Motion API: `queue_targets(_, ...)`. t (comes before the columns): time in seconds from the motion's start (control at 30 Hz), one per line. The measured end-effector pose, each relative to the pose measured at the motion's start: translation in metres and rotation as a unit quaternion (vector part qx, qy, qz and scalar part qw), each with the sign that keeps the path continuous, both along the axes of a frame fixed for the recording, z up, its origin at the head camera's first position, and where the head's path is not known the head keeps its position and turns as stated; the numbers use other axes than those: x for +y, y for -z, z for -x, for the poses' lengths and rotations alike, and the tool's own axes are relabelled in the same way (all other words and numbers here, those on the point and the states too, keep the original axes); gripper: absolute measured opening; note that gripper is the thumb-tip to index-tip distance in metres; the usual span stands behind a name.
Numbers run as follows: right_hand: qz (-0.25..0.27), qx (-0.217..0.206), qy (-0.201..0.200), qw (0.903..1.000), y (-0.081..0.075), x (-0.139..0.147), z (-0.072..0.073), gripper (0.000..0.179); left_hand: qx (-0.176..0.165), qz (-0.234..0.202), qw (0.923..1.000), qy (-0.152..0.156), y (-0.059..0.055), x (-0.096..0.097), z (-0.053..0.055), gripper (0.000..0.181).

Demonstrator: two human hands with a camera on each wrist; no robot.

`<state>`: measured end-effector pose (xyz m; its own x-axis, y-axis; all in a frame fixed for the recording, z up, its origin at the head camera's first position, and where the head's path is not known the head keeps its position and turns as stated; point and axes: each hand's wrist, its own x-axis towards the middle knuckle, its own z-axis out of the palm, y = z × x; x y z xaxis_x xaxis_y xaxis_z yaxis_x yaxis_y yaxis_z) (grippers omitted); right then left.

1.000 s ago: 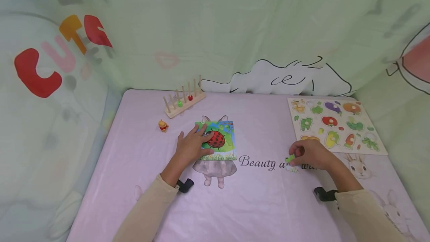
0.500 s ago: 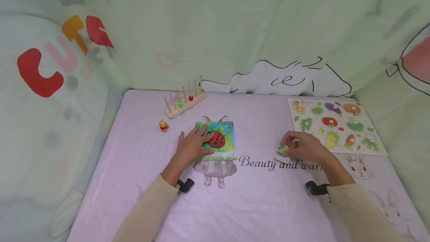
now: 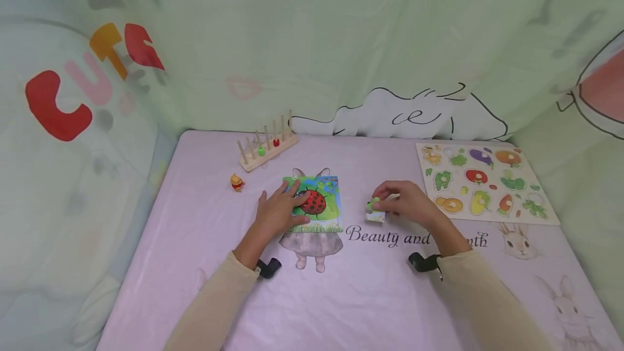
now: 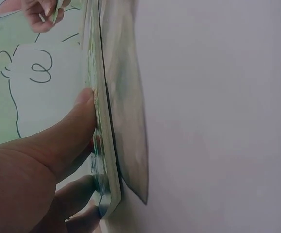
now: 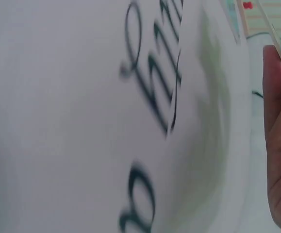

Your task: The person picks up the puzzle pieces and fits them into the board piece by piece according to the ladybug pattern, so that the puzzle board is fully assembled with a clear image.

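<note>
A square ladybug puzzle (image 3: pixel 319 211) lies flat near the middle of the table. My left hand (image 3: pixel 274 214) rests on its left part with fingers spread, covering some of the picture. In the left wrist view, thumb and fingertips touch the top of the puzzle board (image 4: pixel 110 145), seen edge-on. To the right, my right hand (image 3: pixel 407 202) pinches a small green and white puzzle piece (image 3: pixel 375 215) between thumb and fingers, a short way from the puzzle's right side. Only the thin edge of that piece (image 5: pixel 274 34) shows in the right wrist view.
A wooden peg rack (image 3: pixel 269 151) with one green and one red bead stands at the back left. A small yellow bear figure (image 3: pixel 236 182) is in front of it. At the right lies a vegetable puzzle board (image 3: pixel 497 199). Printed curtains border the table's back and sides.
My right hand has moved left across the table with the puzzle piece, closer to the ladybug puzzle. The left hand has stayed on the puzzle.
</note>
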<state>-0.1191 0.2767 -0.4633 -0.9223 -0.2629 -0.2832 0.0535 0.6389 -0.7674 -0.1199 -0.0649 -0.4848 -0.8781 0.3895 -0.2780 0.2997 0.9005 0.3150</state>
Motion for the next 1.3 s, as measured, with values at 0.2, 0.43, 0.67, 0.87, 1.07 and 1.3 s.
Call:
queue_targets(0.2,0.057,-0.035,-0.015,0.9977,0.006,-0.028,0.006,0.030,0.002,-0.002,1.0000,-0.001,0.000,-0.001,0.000,0.074)
queue_targets(0.43,0.067,-0.033,-0.043,0.9963,0.009,-0.052,0.008,0.027,-0.002,-0.005,1.0000,-0.002,-0.002,-0.003,0.001,0.074)
queue_targets(0.67,0.046,-0.034,-0.080,0.9951,0.014,-0.069,0.011,0.033,-0.001,-0.004,1.0000,-0.002,-0.005,-0.004,0.005,0.073)
queue_targets(0.87,0.031,-0.047,-0.016,0.9983,0.017,-0.086,0.007,0.020,-0.003,-0.007,1.0000,0.000,-0.002,-0.003,0.008,0.073)
queue_targets(1.07,0.030,-0.080,0.038,0.9956,0.016,-0.098,0.004,0.016,-0.004,-0.009,0.9999,0.000,-0.002,-0.002,0.006,0.074)
queue_targets(1.3,0.001,-0.073,0.048,0.9961,0.013,-0.105,-0.001,0.012,-0.008,-0.007,0.9999,-0.003,-0.002,-0.001,0.001,0.074)
